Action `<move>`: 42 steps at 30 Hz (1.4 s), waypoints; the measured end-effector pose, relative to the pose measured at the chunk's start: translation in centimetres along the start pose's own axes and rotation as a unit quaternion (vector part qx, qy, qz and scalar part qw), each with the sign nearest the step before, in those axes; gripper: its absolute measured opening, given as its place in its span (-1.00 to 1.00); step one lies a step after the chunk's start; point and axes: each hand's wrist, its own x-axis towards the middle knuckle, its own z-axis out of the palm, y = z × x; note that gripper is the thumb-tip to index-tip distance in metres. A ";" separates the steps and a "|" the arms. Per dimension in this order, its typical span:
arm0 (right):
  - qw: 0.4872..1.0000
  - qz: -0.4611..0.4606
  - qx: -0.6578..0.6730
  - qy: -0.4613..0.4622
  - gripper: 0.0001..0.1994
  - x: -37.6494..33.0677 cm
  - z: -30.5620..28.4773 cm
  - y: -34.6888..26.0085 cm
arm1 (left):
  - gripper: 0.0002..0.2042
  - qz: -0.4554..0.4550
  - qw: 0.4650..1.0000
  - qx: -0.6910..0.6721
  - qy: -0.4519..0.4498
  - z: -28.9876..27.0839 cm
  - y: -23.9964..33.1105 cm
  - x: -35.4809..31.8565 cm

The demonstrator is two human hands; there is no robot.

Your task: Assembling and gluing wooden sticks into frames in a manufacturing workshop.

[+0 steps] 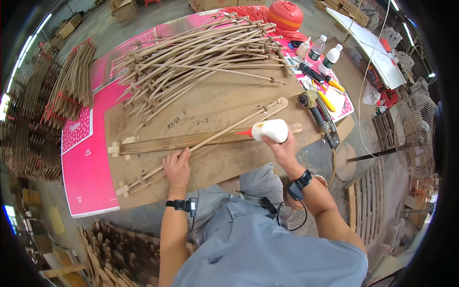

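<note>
My right hand [285, 151] is wrapped round a white squeeze bottle [271, 130], which is tipped on its side with its red nozzle pointing left, close above the wooden pieces. The fingers of my left hand [177, 167] are closed over a thin wooden rod [217, 135]. That rod slants from the near left up to the right, across a flat wooden slat [172, 142]. Small wooden blocks [114, 149] sit at the slat's left end. What lies directly beneath my left fingers is hidden.
A large heap of wooden rods [191, 57] covers the far side of the cardboard-topped table [229, 91]. At the right lie a power tool [315, 112], plastic bottles [330, 57] and yellow-handled tools [327, 101]. Bundled rods [71, 76] stand left; a fan [415, 134] stands right.
</note>
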 end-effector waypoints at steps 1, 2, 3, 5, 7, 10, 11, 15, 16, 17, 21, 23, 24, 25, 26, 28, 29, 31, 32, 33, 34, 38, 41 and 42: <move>1.000 0.001 0.001 -0.003 -0.50 -0.2 0.8 0.0 | -0.80 0.004 1.000 0.004 0.004 -0.1 -0.1 -0.1; 1.000 -0.009 -0.019 -0.023 -0.51 -0.3 1.5 0.1 | -0.79 0.008 1.000 0.008 0.008 -0.1 -0.2 -0.1; 0.998 -0.019 -0.038 -0.044 -0.51 -0.4 2.2 0.2 | -0.79 0.005 1.000 0.011 0.010 -0.2 -0.2 -0.1; 0.998 -0.004 -0.028 -0.055 -0.51 -0.5 3.1 0.4 | -0.80 0.006 1.000 0.008 0.010 -0.1 0.1 0.0; 0.993 -0.034 -0.087 -0.069 -0.51 -0.4 3.6 1.2 | -0.80 0.002 1.000 0.001 0.015 0.1 0.3 0.1; 0.996 -0.034 -0.051 -0.064 -0.52 -0.3 4.6 1.6 | -0.81 0.001 1.000 -0.001 0.023 -0.1 0.6 0.1; 0.995 -0.034 -0.049 -0.074 -0.52 -0.2 4.9 1.7 | -0.81 0.004 1.000 0.001 0.025 -0.3 0.5 0.2; 0.994 -0.037 -0.084 -0.059 -0.51 0.0 4.9 1.8 | -0.81 -0.006 1.000 0.000 0.024 -0.3 0.4 0.2; 0.994 -0.043 -0.080 -0.058 -0.51 0.0 4.9 1.8 | -0.81 -0.005 1.000 -0.005 0.027 -0.2 0.5 0.3; 0.994 -0.043 -0.082 -0.063 -0.51 0.1 4.7 1.9 | -0.81 -0.003 1.000 -0.009 0.029 -0.2 0.6 0.3; 0.992 -0.046 -0.095 -0.069 -0.53 0.2 4.7 1.7 | -0.81 -0.004 0.999 -0.011 0.035 -0.1 0.5 0.3; 0.990 -0.049 -0.109 -0.074 -0.53 0.3 4.8 1.6 | -0.81 0.000 0.999 -0.001 0.034 -0.2 0.6 0.3; 0.990 -0.049 -0.111 -0.070 -0.53 0.3 4.8 1.6 | -0.81 -0.002 0.999 -0.001 0.036 -0.1 0.5 0.3; 0.990 -0.049 -0.112 -0.067 -0.53 0.3 4.9 1.5 | -0.81 -0.004 0.999 -0.003 0.036 0.0 0.5 0.2; 0.990 -0.050 -0.114 -0.069 -0.53 0.4 4.8 1.4 | -0.81 -0.005 0.999 -0.005 0.037 0.1 0.5 0.2; 0.983 -0.075 -0.153 -0.067 -0.51 0.4 4.8 1.2 | -0.80 -0.006 0.999 -0.008 0.037 0.1 0.5 0.2; 0.983 -0.077 -0.155 -0.069 -0.51 0.2 4.7 0.9 | -0.80 -0.004 0.999 -0.010 0.035 0.1 0.5 0.2; 0.964 -0.106 -0.231 -0.080 -0.52 -0.1 4.6 0.2 | -0.79 -0.003 0.999 -0.010 0.032 0.0 0.5 0.2; 0.963 -0.108 -0.232 -0.083 -0.52 -0.2 4.5 0.0 | -0.79 0.000 1.000 -0.011 0.026 -0.1 0.4 0.1; 0.961 -0.107 -0.237 -0.095 -0.52 -0.3 4.4 -0.1 | -0.79 -0.003 1.000 -0.011 0.029 -0.1 0.5 0.1; 0.959 -0.106 -0.241 -0.106 -0.52 -0.4 4.4 -0.2 | -0.79 -0.004 1.000 -0.009 0.030 -0.2 0.5 0.1; 0.992 -0.038 -0.071 -0.093 -0.55 -1.3 5.0 -0.5 | -0.79 -0.003 0.999 -0.010 0.034 -0.4 0.6 0.2; 0.995 0.033 -0.011 -0.088 -0.53 -1.3 5.4 -1.5 | -0.80 0.000 0.999 -0.019 0.043 -0.4 0.4 0.1; 0.995 0.042 0.013 -0.086 -0.51 -1.4 5.8 -1.8 | -0.80 -0.005 0.999 -0.013 0.045 -0.4 0.4 0.0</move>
